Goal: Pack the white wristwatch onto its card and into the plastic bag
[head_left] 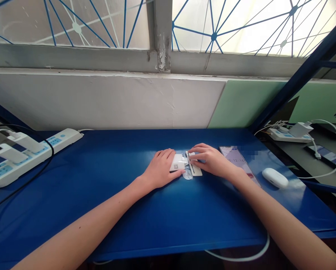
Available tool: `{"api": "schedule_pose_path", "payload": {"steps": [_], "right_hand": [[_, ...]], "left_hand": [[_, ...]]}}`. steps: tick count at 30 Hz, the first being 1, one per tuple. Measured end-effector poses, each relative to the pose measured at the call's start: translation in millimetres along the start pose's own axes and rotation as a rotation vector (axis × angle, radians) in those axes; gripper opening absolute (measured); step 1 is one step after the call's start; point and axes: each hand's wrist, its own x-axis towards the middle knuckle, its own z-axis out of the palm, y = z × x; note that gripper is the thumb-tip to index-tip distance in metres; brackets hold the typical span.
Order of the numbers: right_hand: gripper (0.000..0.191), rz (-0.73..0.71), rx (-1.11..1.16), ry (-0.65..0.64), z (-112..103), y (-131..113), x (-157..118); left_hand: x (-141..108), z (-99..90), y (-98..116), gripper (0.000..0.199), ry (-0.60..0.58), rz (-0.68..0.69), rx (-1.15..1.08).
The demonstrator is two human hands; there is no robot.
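Note:
My left hand (161, 168) rests on a small white packet with a square printed code (178, 163), fingers along its far left side and thumb along its near edge. Clear plastic film (187, 173) shows at the packet's right end. My right hand (208, 159) has its fingertips closed on a flat off-white piece with a dark slot or stripe (196, 169), just right of the packet. The two things touch or nearly touch; the plastic lies between them. What my right fingertips cover is hidden.
A lit phone (236, 159) lies partly under my right forearm on the blue table (123, 225). A white earbud case (275, 177) stands farther right. At left are a power strip (58, 140) with plugged chargers and a black cable (30, 180). A blue post (285, 88) rises at right.

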Motion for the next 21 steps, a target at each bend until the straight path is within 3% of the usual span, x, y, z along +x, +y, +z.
{"api": "schedule_pose_path", "payload": {"steps": [15,21], "right_hand": [[0.023,0.094,0.154,-0.168,-7.8,-22.4,1.4],[0.027,0.137,0.303,-0.188,-0.1,-25.1,-0.5]], "left_hand": [[-0.4,-1.1,0.7,0.062,0.006,0.013,0.016],[-0.1,-2.6,0.6,0.059,0.012,0.022,0.025]]}}
